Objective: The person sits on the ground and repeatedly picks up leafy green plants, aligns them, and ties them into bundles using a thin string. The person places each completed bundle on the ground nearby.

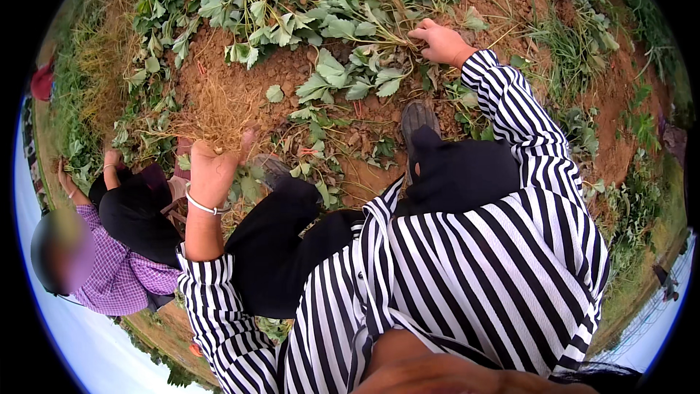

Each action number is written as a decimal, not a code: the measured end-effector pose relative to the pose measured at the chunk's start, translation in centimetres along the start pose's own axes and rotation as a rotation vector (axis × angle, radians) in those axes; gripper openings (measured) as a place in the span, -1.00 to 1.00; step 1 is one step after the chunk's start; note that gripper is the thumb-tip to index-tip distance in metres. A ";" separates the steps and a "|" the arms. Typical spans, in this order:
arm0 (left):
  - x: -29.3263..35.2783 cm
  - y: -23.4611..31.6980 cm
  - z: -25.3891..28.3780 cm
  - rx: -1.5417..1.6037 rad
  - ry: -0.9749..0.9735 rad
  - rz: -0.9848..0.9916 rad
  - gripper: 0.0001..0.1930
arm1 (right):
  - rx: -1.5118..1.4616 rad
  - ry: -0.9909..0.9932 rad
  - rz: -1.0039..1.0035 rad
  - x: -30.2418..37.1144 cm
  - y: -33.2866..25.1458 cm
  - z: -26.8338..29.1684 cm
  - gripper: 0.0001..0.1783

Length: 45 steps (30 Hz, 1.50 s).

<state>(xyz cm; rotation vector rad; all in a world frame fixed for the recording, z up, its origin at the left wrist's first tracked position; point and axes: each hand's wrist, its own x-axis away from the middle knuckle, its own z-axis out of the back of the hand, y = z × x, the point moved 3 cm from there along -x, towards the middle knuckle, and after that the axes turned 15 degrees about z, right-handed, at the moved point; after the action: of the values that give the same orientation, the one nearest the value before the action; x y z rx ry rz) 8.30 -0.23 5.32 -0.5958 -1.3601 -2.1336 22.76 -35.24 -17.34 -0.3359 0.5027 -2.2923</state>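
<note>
My left hand [213,171], with a white bangle at the wrist, is closed around a bunch of uprooted plants. Their thin, tan roots [219,113] fan out beyond the fingers over the soil, and a few green leaves [250,184] show beside the hand. Farther off and to the right, my right hand [441,42] has its fingers pinched on the stems of a leafy plant [364,73] with broad, toothed leaves, lying low on the ground. The exact grip of the right fingertips is partly hidden by the stems.
Reddish-brown soil [208,51] shows between leafy plants and dry grass. My dark shoe [419,120] stands near the right hand's plant. At the left, a co-worker in a purple checked shirt [120,281] crouches, hands among plants. Green grass [554,29] grows at the right.
</note>
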 end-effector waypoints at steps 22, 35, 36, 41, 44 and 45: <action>4.9 3.1 -1.8 -0.157 0.342 -0.434 -0.70 | -0.222 0.341 0.446 0.4 -22.3 16.9 -0.74; 12.0 3.9 -3.0 -0.588 0.723 -1.316 -0.74 | -0.583 0.027 0.239 2.3 -28.4 20.2 -0.61; 12.1 3.8 -3.2 -0.623 0.755 -1.406 -0.77 | -0.694 0.017 0.167 2.4 -28.4 19.8 -0.57; 12.5 3.3 -3.2 -0.637 0.701 -1.371 -0.72 | -0.870 0.009 0.071 1.8 -26.9 19.3 -0.47; 12.3 2.9 -1.8 -0.443 0.674 -1.184 -0.69 | -0.961 0.239 0.118 1.4 -26.3 18.8 -0.50; 10.6 2.6 -1.3 -0.324 0.552 -1.097 -0.70 | -0.981 0.324 0.109 1.9 -25.7 18.9 -0.52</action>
<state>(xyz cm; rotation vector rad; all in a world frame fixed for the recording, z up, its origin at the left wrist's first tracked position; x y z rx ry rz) 1.80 -4.44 13.16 0.8148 -1.1042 -3.0315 12.72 -24.94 11.17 -0.3789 1.7571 -1.8396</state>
